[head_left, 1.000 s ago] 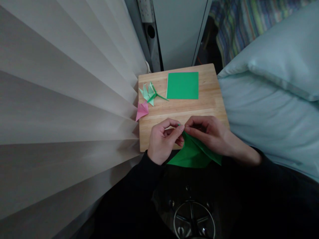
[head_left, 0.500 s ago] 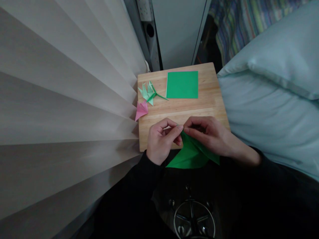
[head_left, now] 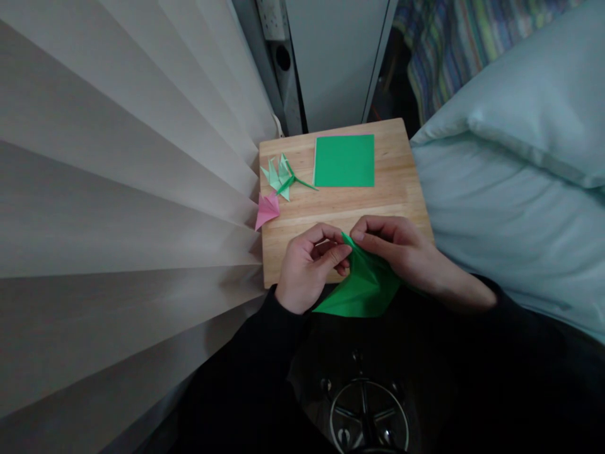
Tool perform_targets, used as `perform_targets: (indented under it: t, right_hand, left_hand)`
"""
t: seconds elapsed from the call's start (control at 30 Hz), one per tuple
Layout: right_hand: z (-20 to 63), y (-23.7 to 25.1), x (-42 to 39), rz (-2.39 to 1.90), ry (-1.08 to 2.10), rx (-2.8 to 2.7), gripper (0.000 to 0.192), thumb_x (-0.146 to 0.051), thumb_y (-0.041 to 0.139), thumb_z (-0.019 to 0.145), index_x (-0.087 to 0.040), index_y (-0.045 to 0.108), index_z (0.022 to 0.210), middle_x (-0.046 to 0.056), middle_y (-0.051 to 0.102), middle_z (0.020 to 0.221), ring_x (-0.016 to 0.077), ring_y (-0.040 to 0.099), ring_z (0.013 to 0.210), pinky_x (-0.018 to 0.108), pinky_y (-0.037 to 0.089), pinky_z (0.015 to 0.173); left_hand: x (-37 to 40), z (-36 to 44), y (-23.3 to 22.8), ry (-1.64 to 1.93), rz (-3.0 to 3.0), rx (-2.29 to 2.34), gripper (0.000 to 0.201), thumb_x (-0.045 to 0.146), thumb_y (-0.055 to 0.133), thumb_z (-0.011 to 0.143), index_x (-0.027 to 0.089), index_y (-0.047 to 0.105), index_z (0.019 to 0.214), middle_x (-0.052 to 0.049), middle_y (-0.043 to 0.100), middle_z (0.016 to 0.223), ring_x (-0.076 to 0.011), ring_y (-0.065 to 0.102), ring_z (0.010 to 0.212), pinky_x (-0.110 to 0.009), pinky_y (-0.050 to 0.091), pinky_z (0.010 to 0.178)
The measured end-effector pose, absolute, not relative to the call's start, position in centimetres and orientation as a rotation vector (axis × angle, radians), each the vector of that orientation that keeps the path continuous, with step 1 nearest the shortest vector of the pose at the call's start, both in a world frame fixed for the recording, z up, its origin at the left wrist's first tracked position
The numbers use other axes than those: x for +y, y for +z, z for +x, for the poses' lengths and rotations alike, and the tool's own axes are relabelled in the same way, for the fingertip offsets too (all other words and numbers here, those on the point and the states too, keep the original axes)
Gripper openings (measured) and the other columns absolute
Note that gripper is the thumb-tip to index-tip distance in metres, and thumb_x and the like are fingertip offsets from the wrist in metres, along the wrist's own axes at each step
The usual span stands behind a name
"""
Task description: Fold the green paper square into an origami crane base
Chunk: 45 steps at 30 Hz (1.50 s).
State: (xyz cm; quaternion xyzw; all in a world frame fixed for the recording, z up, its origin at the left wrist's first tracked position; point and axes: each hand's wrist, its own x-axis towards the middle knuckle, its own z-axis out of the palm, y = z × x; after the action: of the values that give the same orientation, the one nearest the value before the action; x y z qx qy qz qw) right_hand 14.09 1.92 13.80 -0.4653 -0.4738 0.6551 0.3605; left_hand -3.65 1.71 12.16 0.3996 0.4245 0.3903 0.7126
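A green sheet of origami paper (head_left: 366, 284) hangs partly folded over the near edge of the small wooden table, its pointed corner up. My left hand (head_left: 312, 261) pinches it close to that corner between thumb and fingers. On the other side, my right hand (head_left: 399, 246) is closed with thumb and forefinger together at the paper's upper right edge. The lower part of the paper spreads out below both hands. Some of its right side is hidden behind my right hand.
On the wooden table (head_left: 340, 211) lies a stack of green paper (head_left: 345, 161). Folded pieces, pale green (head_left: 278, 176), dark green (head_left: 302, 183) and pink (head_left: 268, 210), sit at its left edge. A pleated curtain (head_left: 142, 233) borders the left, pale bedding (head_left: 501, 202) the right.
My right hand has moved slightly up and apart from the left fingertips. The paper's pointed corner now shows between the hands, and its right side has drawn in.
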Motion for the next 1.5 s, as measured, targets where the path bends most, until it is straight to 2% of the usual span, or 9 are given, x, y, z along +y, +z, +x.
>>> perform_targets:
  t: [0.2,0.43,0.57,0.73,0.9,1.07,1.2,1.3,1.5]
  right_hand:
    - [13.9,13.4,1.8,-1.175,1.738,-1.147,0.035,-0.048,0.085,0.079,-0.021,0.063,0.077,0.0,0.066,0.072,0.0156,0.061,0.069,0.028,0.046,0.063]
    - [13.1,12.6,1.5,-1.221,1.515,-1.168,0.037,-0.054,0.08,0.082,-0.02,0.066,0.079,0.001,0.066,0.074,0.0145,0.059,0.068,0.028,0.048,0.062]
    - [12.6,12.4,1.1,-1.312,1.343,-1.152,0.035,-0.051,0.081,0.083,-0.02,0.066,0.081,0.001,0.067,0.074,0.0148,0.06,0.067,0.028,0.047,0.06]
    - [12.3,12.7,0.3,-1.442,1.102,-1.315,0.021,-0.038,0.074,0.091,-0.02,0.067,0.084,0.003,0.069,0.077,0.0163,0.061,0.068,0.03,0.045,0.059]
    - [10.5,11.0,0.0,-1.492,0.877,-1.272,0.011,-0.031,0.06,0.098,-0.022,0.063,0.091,0.004,0.068,0.087,0.0191,0.066,0.079,0.034,0.05,0.069]
    - [9.2,9.0,1.1,-1.469,0.929,-1.112,0.012,-0.033,0.059,0.098,-0.022,0.061,0.092,0.003,0.068,0.087,0.0179,0.064,0.078,0.032,0.049,0.069]
    - [9.5,9.1,1.6,-1.483,0.906,-1.124,0.011,-0.032,0.061,0.096,-0.021,0.062,0.093,0.003,0.068,0.087,0.0177,0.064,0.076,0.033,0.048,0.068]
    - [9.7,9.4,1.4,-1.514,0.845,-1.16,0.01,-0.031,0.06,0.097,-0.022,0.062,0.093,0.004,0.069,0.088,0.0185,0.064,0.077,0.033,0.048,0.068]
    - [9.8,9.7,1.2,-1.536,0.821,-1.237,0.012,-0.033,0.059,0.098,-0.022,0.063,0.095,0.004,0.07,0.089,0.0192,0.065,0.077,0.033,0.049,0.066]
  left_hand:
    - [1.7,-3.5,12.0,0.918,0.863,0.96,0.035,0.026,0.093,0.07,0.017,0.064,0.085,0.005,0.066,0.071,-0.0083,0.064,0.056,-0.019,0.055,0.054]
    - [1.5,-3.4,11.4,1.004,0.941,1.038,0.021,0.028,0.087,0.079,0.018,0.069,0.086,0.001,0.071,0.077,-0.0131,0.071,0.073,-0.027,0.061,0.075]
    - [1.3,-3.4,11.4,1.047,0.92,1.057,0.021,0.028,0.087,0.078,0.017,0.074,0.089,-0.002,0.077,0.087,-0.0145,0.073,0.082,-0.029,0.061,0.084]
    - [1.2,-3.5,12.5,0.96,0.953,1.089,0.027,0.023,0.091,0.07,0.017,0.074,0.09,-0.003,0.078,0.088,-0.0157,0.073,0.082,-0.029,0.06,0.081]
    - [1.1,-2.4,11.2,1.052,0.958,1.141,0.017,0.021,0.082,0.078,0.017,0.072,0.091,-0.003,0.076,0.087,-0.0146,0.072,0.082,-0.028,0.059,0.079]
    - [1.1,-1.6,9.4,1.139,0.921,1.189,0.014,0.019,0.076,0.082,0.018,0.072,0.096,-0.005,0.077,0.098,-0.0158,0.072,0.093,-0.031,0.058,0.09]
    - [0.9,-1.7,9.7,1.155,0.899,1.082,0.025,0.015,0.078,0.077,0.019,0.071,0.101,-0.005,0.076,0.102,-0.0167,0.072,0.101,-0.033,0.057,0.097]
    - [0.8,-1.7,10.0,1.119,0.916,1.058,0.035,0.011,0.082,0.07,0.019,0.07,0.102,-0.004,0.075,0.104,-0.0172,0.071,0.101,-0.033,0.057,0.096]
    - [1.3,-1.5,9.7,1.132,0.947,1.088,0.033,0.011,0.081,0.07,0.02,0.069,0.099,-0.001,0.07,0.093,-0.0128,0.067,0.088,-0.027,0.055,0.083]
